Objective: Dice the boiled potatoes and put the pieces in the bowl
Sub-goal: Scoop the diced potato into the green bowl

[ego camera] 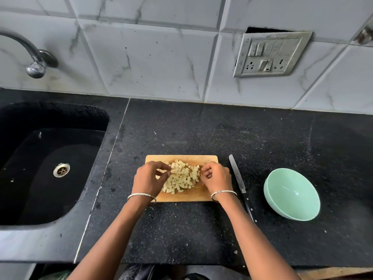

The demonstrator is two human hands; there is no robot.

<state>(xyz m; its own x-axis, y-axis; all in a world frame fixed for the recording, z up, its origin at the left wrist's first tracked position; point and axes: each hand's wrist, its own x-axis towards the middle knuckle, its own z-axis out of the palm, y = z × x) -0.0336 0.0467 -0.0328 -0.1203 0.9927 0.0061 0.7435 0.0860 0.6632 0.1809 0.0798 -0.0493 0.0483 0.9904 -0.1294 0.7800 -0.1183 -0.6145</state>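
left hand (148,176), right hand (217,177) partly hide potato pieces (181,178)

Light is soft and even, medium bright, coming from above; no hard shadows. The black counter (201,128) and sink (50,178) read very dark, with a faint sheen. Small glare spots on the bowl (290,201) and tap (36,67). Centre is sharp. Heavy wide-angle bending: wall tiles (151,63) bow towards the edges.
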